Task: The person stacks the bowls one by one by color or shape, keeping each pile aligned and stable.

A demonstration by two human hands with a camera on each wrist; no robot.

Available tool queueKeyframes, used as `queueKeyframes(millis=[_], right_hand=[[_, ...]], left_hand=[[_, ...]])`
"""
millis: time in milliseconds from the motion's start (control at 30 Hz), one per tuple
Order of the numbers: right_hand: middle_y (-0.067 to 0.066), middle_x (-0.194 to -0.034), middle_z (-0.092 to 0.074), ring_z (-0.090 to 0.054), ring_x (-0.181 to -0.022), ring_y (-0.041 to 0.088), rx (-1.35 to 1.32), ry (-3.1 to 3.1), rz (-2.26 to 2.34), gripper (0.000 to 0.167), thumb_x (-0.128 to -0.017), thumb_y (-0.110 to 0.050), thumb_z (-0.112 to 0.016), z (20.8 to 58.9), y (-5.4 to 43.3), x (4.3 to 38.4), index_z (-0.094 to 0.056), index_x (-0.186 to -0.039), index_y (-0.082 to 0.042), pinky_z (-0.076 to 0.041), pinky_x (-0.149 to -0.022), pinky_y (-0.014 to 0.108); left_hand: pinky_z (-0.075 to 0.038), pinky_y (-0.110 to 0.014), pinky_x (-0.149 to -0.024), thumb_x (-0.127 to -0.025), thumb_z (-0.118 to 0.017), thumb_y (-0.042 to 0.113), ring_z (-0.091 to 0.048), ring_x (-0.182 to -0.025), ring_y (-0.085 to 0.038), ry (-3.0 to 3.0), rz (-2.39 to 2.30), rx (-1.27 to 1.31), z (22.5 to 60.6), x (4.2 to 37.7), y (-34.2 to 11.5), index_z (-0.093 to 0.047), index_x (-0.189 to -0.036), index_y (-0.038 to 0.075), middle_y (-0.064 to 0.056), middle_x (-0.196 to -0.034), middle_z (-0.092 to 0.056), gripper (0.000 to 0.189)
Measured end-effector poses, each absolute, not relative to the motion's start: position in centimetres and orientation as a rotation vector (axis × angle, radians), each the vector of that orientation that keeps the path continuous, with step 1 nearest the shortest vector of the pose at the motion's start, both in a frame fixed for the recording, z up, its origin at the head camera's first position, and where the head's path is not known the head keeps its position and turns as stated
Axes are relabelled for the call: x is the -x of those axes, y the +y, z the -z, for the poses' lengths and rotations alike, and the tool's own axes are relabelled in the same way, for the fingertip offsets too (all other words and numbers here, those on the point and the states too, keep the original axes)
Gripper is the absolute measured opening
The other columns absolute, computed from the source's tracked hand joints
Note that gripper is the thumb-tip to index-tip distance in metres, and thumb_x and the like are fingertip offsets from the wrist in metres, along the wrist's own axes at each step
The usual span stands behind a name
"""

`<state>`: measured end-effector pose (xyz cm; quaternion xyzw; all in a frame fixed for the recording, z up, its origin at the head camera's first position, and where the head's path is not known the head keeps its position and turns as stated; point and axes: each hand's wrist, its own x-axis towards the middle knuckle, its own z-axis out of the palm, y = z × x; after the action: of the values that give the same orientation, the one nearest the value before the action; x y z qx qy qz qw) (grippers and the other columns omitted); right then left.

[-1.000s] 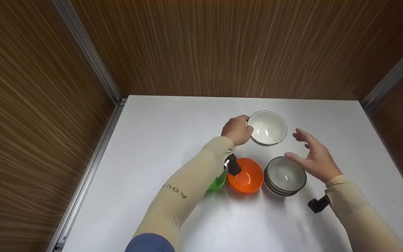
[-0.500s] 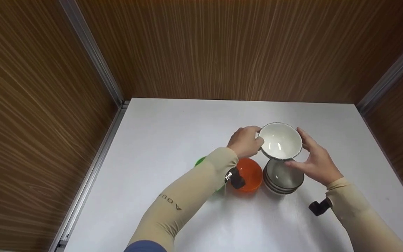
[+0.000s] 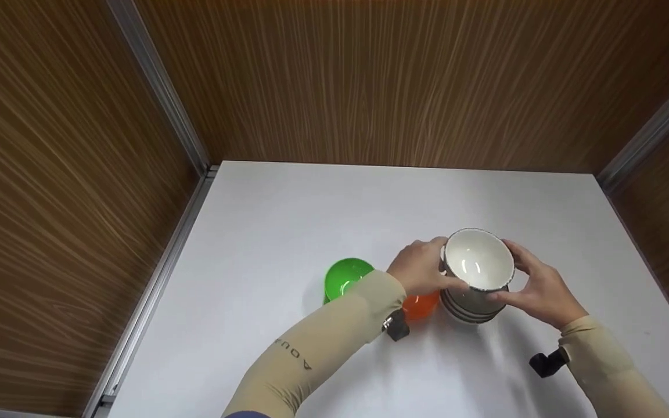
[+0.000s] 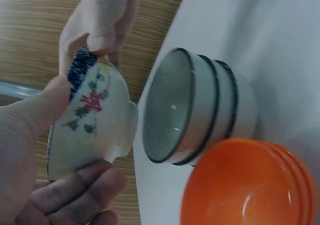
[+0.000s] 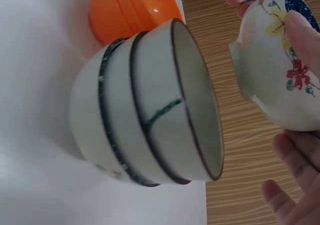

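Observation:
A white bowl (image 3: 479,258) with a dark speckled rim and painted flowers is held between both hands, raised over a stack of bowls (image 3: 469,310). On its left side the left hand (image 3: 424,268) grips it, thumb on the outer wall and fingers below, as the left wrist view shows. The right hand (image 3: 543,290) holds the other side by thumb and fingers. Below, the stack of pale bowls (image 5: 155,110) with dark rims stands upright. In both wrist views the held bowl's foot is apart from the stack's top rim.
Orange bowls (image 4: 245,185), nested in a stack, stand left of the pale stack, partly hidden by the left wrist in the head view. Farther left sits a green bowl (image 3: 346,276). The white table (image 3: 276,209) is bordered by wood-grain panels (image 3: 369,81).
The white bowl has moved right and nearer, from beyond the stack to above it. The right hand, apart from it one second ago, has taken hold of its right side.

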<state>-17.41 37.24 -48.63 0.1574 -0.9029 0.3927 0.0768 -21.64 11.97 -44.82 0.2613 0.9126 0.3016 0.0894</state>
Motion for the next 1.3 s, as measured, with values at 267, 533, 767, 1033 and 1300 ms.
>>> queueKeyframes(millis=[267, 533, 767, 1033, 1300], right_hand=[[0.02, -0.135, -0.052, -0.051, -0.118, 0.047, -0.465, -2.72, -1.202, 0.101, -0.062, -0.027, -0.092, 49.8, 37.7, 16.9, -0.039, -0.146, -0.011, -0.038, -0.092, 0.067], [0.021, -0.135, -0.053, -0.05, -0.119, 0.047, -0.448, -2.761, -1.194, 0.101, -0.06, -0.028, -0.092, 51.0, 38.4, 16.3, -0.04, -0.145, -0.01, -0.039, -0.093, 0.066], [0.02, -0.136, -0.051, -0.046, -0.123, 0.046, -0.432, -2.792, -1.195, 0.104, -0.061, -0.03, -0.091, 51.6, 38.5, 15.9, -0.037, -0.147, -0.009, -0.038, -0.097, 0.063], [0.022, -0.14, -0.047, -0.044, -0.124, 0.047, -0.422, -2.811, -1.209, 0.102, -0.061, -0.032, -0.091, 52.1, 38.8, 15.5, -0.038, -0.146, -0.011, -0.037, -0.097, 0.064], [0.021, -0.14, -0.047, -0.046, -0.123, 0.047, -0.418, -2.814, -1.218, 0.104, -0.06, -0.032, -0.092, 52.6, 38.8, 15.4, -0.037, -0.146, -0.01, -0.04, -0.097, 0.061]], left_hand=[[-0.049, -0.019, -0.081, -0.064, -0.082, 0.057, -0.06, -0.097, -0.006, 2.828, -0.78, -0.813, 46.9, 21.0, 12.9, -0.055, -0.124, 0.019, 0.01, -0.108, -0.064, 0.076], [-0.046, -0.017, -0.082, -0.06, -0.082, 0.062, -0.055, -0.096, -0.003, 2.915, -0.727, -0.863, 48.6, 20.4, 13.5, -0.061, -0.121, 0.023, 0.014, -0.105, -0.062, 0.075], [-0.043, -0.016, -0.079, -0.059, -0.082, 0.063, -0.048, -0.092, -0.005, 2.933, -0.69, -0.815, 49.6, 20.1, 14.0, -0.063, -0.117, 0.021, 0.011, -0.097, -0.055, 0.074], [-0.043, -0.016, -0.079, -0.058, -0.082, 0.064, -0.047, -0.091, -0.005, 2.925, -0.693, -0.816, 50.2, 19.7, 14.3, -0.064, -0.117, 0.021, 0.011, -0.096, -0.053, 0.075], [-0.043, -0.016, -0.08, -0.057, -0.084, 0.06, -0.047, -0.092, -0.004, 2.924, -0.71, -0.792, 50.4, 19.4, 14.4, -0.063, -0.115, 0.019, 0.011, -0.097, -0.053, 0.074]])
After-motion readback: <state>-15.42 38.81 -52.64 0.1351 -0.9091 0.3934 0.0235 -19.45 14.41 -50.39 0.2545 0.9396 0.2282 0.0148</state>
